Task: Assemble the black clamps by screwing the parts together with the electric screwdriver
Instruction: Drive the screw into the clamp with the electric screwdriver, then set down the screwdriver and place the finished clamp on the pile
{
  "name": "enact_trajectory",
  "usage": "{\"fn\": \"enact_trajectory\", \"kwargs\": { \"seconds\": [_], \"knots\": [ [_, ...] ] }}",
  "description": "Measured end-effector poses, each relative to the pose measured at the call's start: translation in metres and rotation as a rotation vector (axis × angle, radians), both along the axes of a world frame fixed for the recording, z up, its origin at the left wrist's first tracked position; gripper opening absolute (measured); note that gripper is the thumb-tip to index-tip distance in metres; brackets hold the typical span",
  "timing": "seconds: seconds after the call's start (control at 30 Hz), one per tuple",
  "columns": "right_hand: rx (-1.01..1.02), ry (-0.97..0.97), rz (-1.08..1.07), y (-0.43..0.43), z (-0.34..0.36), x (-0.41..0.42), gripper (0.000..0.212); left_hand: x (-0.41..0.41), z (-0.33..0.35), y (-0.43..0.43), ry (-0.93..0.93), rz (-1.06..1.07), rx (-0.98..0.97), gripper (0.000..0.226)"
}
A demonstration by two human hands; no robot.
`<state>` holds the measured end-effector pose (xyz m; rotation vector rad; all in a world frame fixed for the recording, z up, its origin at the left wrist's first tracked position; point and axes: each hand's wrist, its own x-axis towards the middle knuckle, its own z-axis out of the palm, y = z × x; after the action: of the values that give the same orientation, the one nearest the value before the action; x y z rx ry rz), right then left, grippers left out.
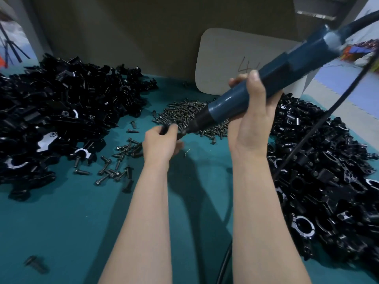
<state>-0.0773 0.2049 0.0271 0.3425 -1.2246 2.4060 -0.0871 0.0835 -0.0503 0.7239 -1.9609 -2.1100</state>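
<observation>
Teal-covered desk [71, 222], viewed from above. Electric screwdriver [297, 58]: blue-grey barrel, held off the desk over its middle, slanting from far right down to near left, with a black cable [307, 136] hanging from its far end across the right side. Right hand [254, 124]: fingers and thumb wrapped round the lower barrel. Left hand [160, 144]: fingers curled, pinching a small black part [166, 128] right at the screwdriver's tip; the part is blurred and its shape cannot be made out. Large heap of black clamp pieces [61, 103], far left, some showing bright curved inner faces. Second heap of black clamps [320, 171] along the right side, running from far to near, partly behind the right forearm. Mound of dark screws [184, 111], far centre, just behind the screwdriver's tip. Loose screws [114, 165] scattered near the left heap. One lone black piece [34, 263], near left corner. Pale card [225, 58] with rounded corners and handwritten marks, standing at the far edge.
</observation>
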Motion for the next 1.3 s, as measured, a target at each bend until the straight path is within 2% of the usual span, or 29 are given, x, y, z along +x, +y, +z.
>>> {"fn": "enact_trajectory", "kwargs": {
  "seconds": [0.07, 0.1, 0.13, 0.2, 0.3, 0.37, 0.47, 0.6, 0.67, 0.73, 0.8, 0.9, 1.0, 1.07, 1.17, 1.3],
  "knots": [
    [-0.064, 0.018, 0.097, 0.009, 0.003, 0.001, 0.046, 0.001, 0.004, -0.009, -0.100, -0.052, -0.331, 0.031],
    [-0.095, 0.041, 0.154, 0.015, 0.005, 0.001, 0.043, 0.002, 0.008, -0.015, -0.122, -0.015, -0.485, 0.036],
    [-0.101, 0.073, 0.208, 0.020, 0.008, 0.001, 0.040, 0.001, 0.011, -0.021, -0.131, 0.019, -0.569, 0.036],
    [-0.078, 0.101, 0.263, 0.025, 0.011, 0.002, 0.031, 0.000, 0.013, -0.024, -0.167, -0.061, -0.609, 0.030],
    [-0.164, -0.041, 0.232, 0.025, 0.004, 0.002, 0.024, 0.008, 0.009, -0.012, -0.230, -0.228, -0.673, 0.030],
    [-0.110, -0.211, 0.114, 0.027, 0.000, -0.001, 0.031, 0.009, 0.007, -0.009, -0.180, -0.164, -0.655, 0.034],
    [0.011, -0.469, -0.017, 0.038, -0.009, -0.010, 0.049, 0.007, 0.010, -0.009, -0.076, -0.088, -0.523, 0.025],
    [0.060, -0.729, -0.097, 0.045, -0.033, -0.025, 0.064, 0.004, 0.009, -0.005, -0.010, -0.080, -0.382, 0.035],
    [0.158, -0.776, -0.122, 0.045, -0.041, -0.031, 0.079, 0.003, 0.006, -0.003, -0.023, -0.151, -0.337, 0.032],
    [0.243, -0.742, -0.101, 0.043, -0.046, -0.033, 0.102, 0.002, 0.004, 0.000, -0.033, -0.233, -0.345, 0.027],
    [0.455, -0.734, -0.109, 0.038, -0.053, -0.033, 0.104, 0.001, 0.003, 0.003, -0.026, -0.293, -0.384, 0.021],
    [0.855, -0.775, -0.212, 0.035, -0.060, -0.035, 0.082, 0.002, 0.004, 0.007, -0.003, -0.363, -0.436, 0.016],
    [1.060, -0.759, -0.349, 0.041, -0.052, -0.031, 0.057, 0.002, 0.004, 0.009, -0.008, -0.443, -0.545, 0.010],
    [1.233, -0.736, -0.340, 0.043, -0.043, -0.021, 0.046, 0.001, 0.005, 0.011, -0.042, -0.489, -0.621, 0.005],
    [1.420, -0.692, -0.101, 0.042, -0.025, 0.007, 0.035, 0.001, 0.007, 0.015, -0.060, -0.497, -0.668, 0.004],
    [1.811, -0.600, 0.363, 0.034, -0.006, 0.059, 0.055, 0.003, 0.011, 0.017, -0.059, -0.488, -0.706, 0.003]
  ]
}}
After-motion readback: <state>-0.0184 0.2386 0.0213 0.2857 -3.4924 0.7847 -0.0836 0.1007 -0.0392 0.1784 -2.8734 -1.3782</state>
